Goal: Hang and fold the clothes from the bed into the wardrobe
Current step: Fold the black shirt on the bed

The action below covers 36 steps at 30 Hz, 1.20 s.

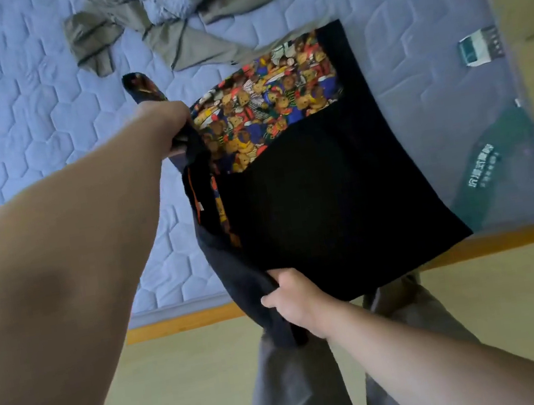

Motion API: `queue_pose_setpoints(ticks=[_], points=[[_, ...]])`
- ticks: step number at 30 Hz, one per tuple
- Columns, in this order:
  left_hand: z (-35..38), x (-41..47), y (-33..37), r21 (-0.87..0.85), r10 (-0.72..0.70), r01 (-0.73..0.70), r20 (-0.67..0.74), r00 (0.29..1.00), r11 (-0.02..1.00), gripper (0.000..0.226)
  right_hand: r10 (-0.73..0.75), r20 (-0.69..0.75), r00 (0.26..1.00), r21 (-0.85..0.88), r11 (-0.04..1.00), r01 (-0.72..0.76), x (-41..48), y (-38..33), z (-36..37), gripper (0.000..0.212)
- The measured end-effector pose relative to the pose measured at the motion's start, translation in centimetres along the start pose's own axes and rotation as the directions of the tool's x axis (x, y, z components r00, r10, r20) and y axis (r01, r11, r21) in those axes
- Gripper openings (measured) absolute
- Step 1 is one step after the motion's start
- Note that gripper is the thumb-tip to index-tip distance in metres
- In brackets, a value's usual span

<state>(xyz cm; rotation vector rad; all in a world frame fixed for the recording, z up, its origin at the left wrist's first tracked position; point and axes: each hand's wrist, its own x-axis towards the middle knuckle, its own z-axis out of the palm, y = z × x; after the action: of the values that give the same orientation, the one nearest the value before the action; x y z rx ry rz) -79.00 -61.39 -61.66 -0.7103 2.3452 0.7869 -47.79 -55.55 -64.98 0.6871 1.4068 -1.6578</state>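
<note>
— What are the fingers doing?
— The left hand [173,119] grips the shirt [319,187] at its far edge; the right hand [290,297] pinches its near edge.
— And the shirt?
— Partly on the bed [19,111] at its corner, left side lifted. A heap [168,12] of clothes lies beyond.

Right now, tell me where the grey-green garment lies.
In the head view, the grey-green garment lies at top centre on the blue mattress, just beyond the black printed shirt.

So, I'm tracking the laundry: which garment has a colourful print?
The black shirt, with its teddy-bear panel; the olive garment and the blue garment beyond show none.
</note>
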Motion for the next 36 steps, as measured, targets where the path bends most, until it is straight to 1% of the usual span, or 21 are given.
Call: queue_pose_setpoints(ticks=[2,5,8,9,11,12,15,17,19,22,23,25,27,28,29,30,31,32,34,35,36], points=[[3.9,-1.4,2.9,-0.004,0.028,-0.028,-0.01,1.0,1.0,0.003,0.018,-0.021,1.0,0.125,0.992,-0.015,-1.0,0.7,-4.6,0.023],[9.9,-2.4,6.7,-0.014,0.106,-0.105,0.042,0.993,0.994,0.005,0.07,-0.044,0.997,0.351,0.935,-0.05,-1.9,1.9,-11.1,0.028],[15.6,-2.6,9.4,-0.064,0.13,-0.128,0.024,0.991,0.99,0.022,0.134,-0.1,0.986,0.535,0.843,-0.061,-1.5,3.9,-17.3,0.032],[17.4,-2.4,10.1,-0.088,0.114,-0.112,0.026,0.993,0.99,0.022,0.153,-0.12,0.981,0.573,0.817,-0.057,-1.1,4.5,-19.2,0.034],[20.4,-2.1,10.9,-0.128,0.093,-0.09,0.012,0.996,0.988,0.01,0.183,-0.154,0.971,0.604,0.795,-0.054,-0.3,5.7,-22.6,0.035],[21.6,-2.2,11.3,-0.117,0.098,-0.098,-0.005,0.995,0.988,0.007,0.188,-0.166,0.968,0.608,0.793,-0.049,0.2,6.1,-24.0,0.035],[24.6,-2.0,12.0,-0.096,0.11,-0.113,-0.037,0.993,0.989,0.013,0.185,-0.171,0.968,0.599,0.799,-0.047,1.5,7.0,-27.0,0.034],[26.0,-1.5,12.2,-0.096,0.101,-0.104,-0.036,0.994,0.99,0.027,0.177,-0.166,0.97,0.585,0.81,-0.048,1.9,7.3,-28.0,0.034],[27.0,-0.6,12.2,-0.09,0.084,-0.087,-0.034,0.996,0.992,0.033,0.178,-0.169,0.97,0.566,0.822,-0.052,2.2,7.8,-28.6,0.033],[28.1,-0.2,12.7,-0.098,0.078,-0.081,-0.034,0.996,0.992,0.025,0.191,-0.206,0.96,0.561,0.826,-0.045,2.3,8.6,-28.9,0.036],[28.4,-0.3,12.8,-0.077,0.077,-0.08,-0.038,0.996,0.994,0.022,0.2,-0.227,0.953,0.562,0.826,-0.04,2.5,8.9,-29.1,0.037],[29.3,-0.6,12.9,0.042,0.095,-0.093,-0.044,0.995,0.995,0.021,0.204,-0.277,0.939,0.496,0.867,-0.042,2.8,9.4,-29.2,0.034],[30.2,-0.9,12.6,0.176,0.151,-0.14,-0.046,0.987,0.974,0.03,0.174,-0.323,0.93,0.292,0.953,-0.077,3.2,9.7,-29.0,0.029],[30.5,-1.1,12.5,0.239,0.193,-0.177,-0.047,0.98,0.955,0.032,0.177,-0.337,0.925,0.198,0.973,-0.115,3.3,9.8,-29.0,0.032],[30.8,-1.2,12.3,0.304,0.241,-0.217,-0.043,0.97,0.928,0.031,0.185,-0.353,0.917,0.126,0.981,-0.15,3.5,9.9,-28.9,0.029],[30.9,-1.2,12.0,0.367,0.286,-0.253,-0.038,0.957,0.895,0.03,0.188,-0.364,0.912,0.057,0.982,-0.18,3.5,9.8,-28.8,0.017],[31.1,-1.1,11.6,0.422,0.329,-0.288,-0.028,0.944,0.86,0.032,0.174,-0.387,0.906,-0.021,0.98,-0.197,3.5,9.6,-28.8,0.008],[31.3,-1.1,11.3,0.461,0.365,-0.317,-0.017,0.931,0.829,0.035,0.155,-0.416,0.896,-0.084,0.975,-0.208,3.6,9.6,-28.9,0.02],[31.6,-1.3,10.5,0.503,0.43,-0.371,-0.001,0.903,0.781,0.041,0.123,-0.466,0.876,-0.19,0.953,-0.235,3.5,9.9,-28.9,0.036],[31.8,-1.5,10.1,0.536,0.487,-0.416,0.011,0.874,0.735,0.042,0.109,-0.493,0.863,-0.231,0.94,-0.251,3.4,10.1,-28.9,0.041],[32.0,-1.6,9.5,0.589,0.564,-0.472,0.032,0.825,0.656,0.043,0.107,-0.512,0.852,-0.259,0.926,-0.273,3.3,10.1,-28.8,0.044]])
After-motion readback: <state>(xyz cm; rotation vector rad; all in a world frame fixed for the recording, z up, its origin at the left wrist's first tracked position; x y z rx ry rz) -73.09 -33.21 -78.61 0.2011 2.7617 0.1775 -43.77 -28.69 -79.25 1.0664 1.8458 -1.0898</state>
